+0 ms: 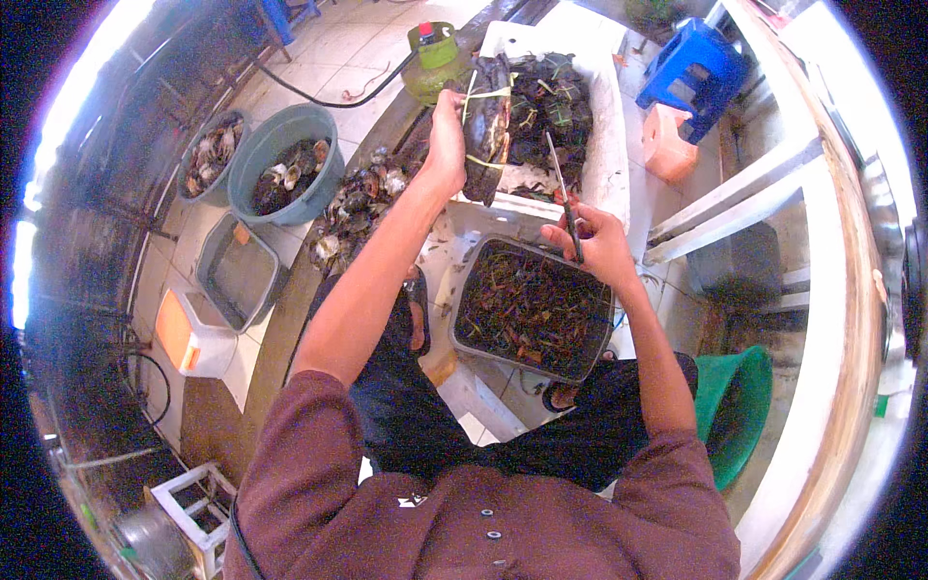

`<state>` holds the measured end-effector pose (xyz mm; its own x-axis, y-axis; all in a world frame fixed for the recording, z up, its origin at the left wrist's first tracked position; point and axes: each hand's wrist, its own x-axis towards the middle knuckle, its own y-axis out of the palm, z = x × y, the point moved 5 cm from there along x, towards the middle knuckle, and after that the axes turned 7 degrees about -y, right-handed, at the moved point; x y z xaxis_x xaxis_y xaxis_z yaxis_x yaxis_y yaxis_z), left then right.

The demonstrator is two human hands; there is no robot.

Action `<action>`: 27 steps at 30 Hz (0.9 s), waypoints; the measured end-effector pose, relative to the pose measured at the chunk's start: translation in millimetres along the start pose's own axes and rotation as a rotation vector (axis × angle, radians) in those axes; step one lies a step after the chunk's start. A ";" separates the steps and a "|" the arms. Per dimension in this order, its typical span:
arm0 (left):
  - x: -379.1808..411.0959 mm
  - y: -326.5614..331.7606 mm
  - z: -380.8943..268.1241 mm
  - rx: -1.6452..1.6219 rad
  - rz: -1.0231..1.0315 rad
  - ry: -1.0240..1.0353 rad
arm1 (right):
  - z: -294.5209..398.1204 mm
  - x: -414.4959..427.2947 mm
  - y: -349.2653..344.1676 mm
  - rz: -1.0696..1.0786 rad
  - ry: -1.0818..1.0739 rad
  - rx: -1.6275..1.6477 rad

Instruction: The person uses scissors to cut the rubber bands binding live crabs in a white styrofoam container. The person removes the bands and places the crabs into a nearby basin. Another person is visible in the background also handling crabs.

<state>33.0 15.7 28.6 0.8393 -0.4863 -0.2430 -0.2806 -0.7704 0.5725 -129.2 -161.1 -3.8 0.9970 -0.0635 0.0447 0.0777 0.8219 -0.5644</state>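
Observation:
My left hand (448, 141) holds up a long dark bundle (487, 130) bound with pale green strips, near the left side of a white foam box (609, 145). Dark bundles or crabs with green ties (554, 101) lie inside that box; which they are I cannot tell. In my right hand (594, 243) is a slim pointed metal tool with a dark handle, a knife or scissors (565, 196), its tip pointing up over the box. Below both hands stands a grey tub (458, 319) filled with dark scraps and bits of strip.
Shells (344, 217) are heaped on the wooden bench to the left. Beyond are two round tubs (286, 119), a grey basin (272, 312) and a green gas cylinder (428, 65). Right of the foam box stand a blue plastic stool (689, 72) and a green basket (754, 406).

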 end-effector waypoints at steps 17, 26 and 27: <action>-26.2 1.9 -30.2 0.892 -0.575 0.660 | 60.6 -25.8 39.4 0.368 -0.136 0.688; -37.1 14.8 -32.2 0.978 -0.550 0.807 | 58.1 -26.4 42.1 0.387 -0.138 0.788; -37.8 16.3 -30.7 0.992 -0.530 0.832 | 57.1 -27.1 44.3 0.405 -0.121 0.881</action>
<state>11.0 34.2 71.2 0.8766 0.0658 0.4766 0.2381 -0.9201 -0.3109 -152.8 -90.6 17.1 0.9374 0.3349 0.0953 -0.3482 0.9006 0.2602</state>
